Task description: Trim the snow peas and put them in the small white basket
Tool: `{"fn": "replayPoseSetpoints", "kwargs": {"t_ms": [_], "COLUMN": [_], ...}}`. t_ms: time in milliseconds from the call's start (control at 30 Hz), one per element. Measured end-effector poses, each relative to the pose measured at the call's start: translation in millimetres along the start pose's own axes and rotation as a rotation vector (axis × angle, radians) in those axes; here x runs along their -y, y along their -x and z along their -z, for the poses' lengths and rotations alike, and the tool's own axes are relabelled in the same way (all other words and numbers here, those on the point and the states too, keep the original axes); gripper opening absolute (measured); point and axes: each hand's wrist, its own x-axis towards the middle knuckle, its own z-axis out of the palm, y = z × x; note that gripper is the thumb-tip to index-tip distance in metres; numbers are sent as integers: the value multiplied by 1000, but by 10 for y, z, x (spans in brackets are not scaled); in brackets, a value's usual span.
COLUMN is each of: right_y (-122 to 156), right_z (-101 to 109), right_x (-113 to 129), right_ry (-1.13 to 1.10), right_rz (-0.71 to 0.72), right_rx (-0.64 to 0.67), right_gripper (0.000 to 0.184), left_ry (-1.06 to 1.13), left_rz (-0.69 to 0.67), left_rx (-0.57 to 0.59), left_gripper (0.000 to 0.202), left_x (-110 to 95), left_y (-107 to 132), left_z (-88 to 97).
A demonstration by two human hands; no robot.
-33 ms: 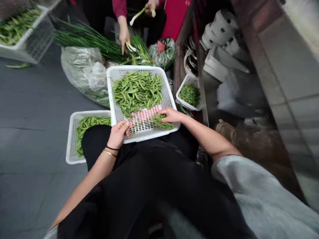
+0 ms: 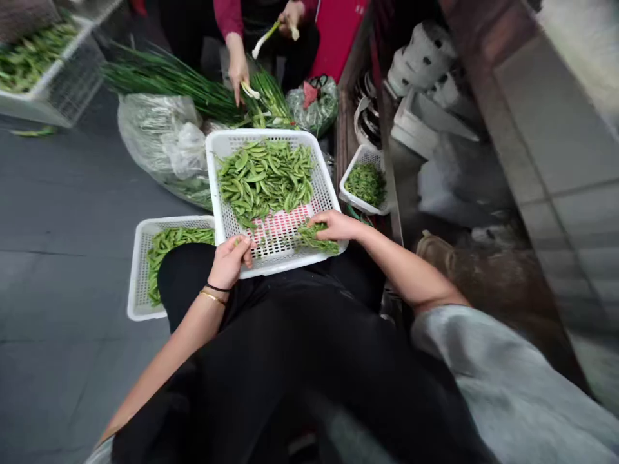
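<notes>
A large white slotted basket (image 2: 213, 174) rests on my lap, with a heap of green snow pea pods (image 2: 264, 173) in its far half. My left hand (image 2: 231, 261) is at the basket's near-left rim, fingers closed on one green pod. My right hand (image 2: 337, 225) lies in the near-right corner, fingers curled down onto a small pile of green trimmings (image 2: 314, 240). Bare mesh shows between my hands, with something pink under it.
A second white basket (image 2: 137, 277) of pods sits on the grey floor to my left. A small white basket (image 2: 366, 183) of green scraps stands at the right by a steel counter. Opposite, another person's hands (image 2: 238, 69) handle spring onions (image 2: 169, 77) beside a plastic bag (image 2: 159, 138).
Almost nothing differs. The view has shifted slightly, and my right hand has edged a little further onto the trimmings.
</notes>
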Motion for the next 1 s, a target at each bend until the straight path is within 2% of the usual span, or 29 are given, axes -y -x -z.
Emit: {"fn": "replayPoseSetpoints", "kwargs": {"t_ms": [100, 200, 300, 400, 533, 600, 700, 767, 833, 900, 967, 1000], "right_y": [401, 671, 783, 802, 816, 794, 542, 159, -342, -810, -1079, -1111], "right_z": [-68, -340, -652, -840, -835, -721, -521, -484, -577, -759, -924, -965], "right_x": [115, 202, 277, 342, 436, 527, 685, 723, 657, 495, 272, 151], "right_ry": [39, 207, 408, 536, 617, 591, 508, 521, 546, 592, 645, 662], "right_rz": [53, 20, -52, -77, -171, -143, 39, 151, 305, 442, 442, 441], "right_rx": [-12, -2, 43, 158, 385, 369, 195, 116, 157, 307, 387, 399], "right_gripper": [28, 31, 37, 44, 47, 40, 30, 30, 31, 33, 35, 36], "left_ry": [-18, -54, -95, -69, 44, 79, 113, 126, 117, 100, 100, 106], "left_rz": [-17, -57, -86, -95, -121, -128, -135, -138, -140, -136, -125, -117], "left_rx": [4, 14, 28, 36, 29, 31, 28, 14, -6, -17, -15, -7], "left_gripper": [23, 24, 25, 25, 24, 24, 24, 24, 25, 25, 25, 25], "left_x": [-8, -11, -4, 19, 53, 56, 44, 32, 27, 32, 44, 52], "left_y": [5, 22, 38, 45, 65, 83, 102, 104, 104, 109, 120, 126], "left_z": [-26, -35, -28, -9, 20, 27, 21, 11, 6, 12, 28, 39]}}
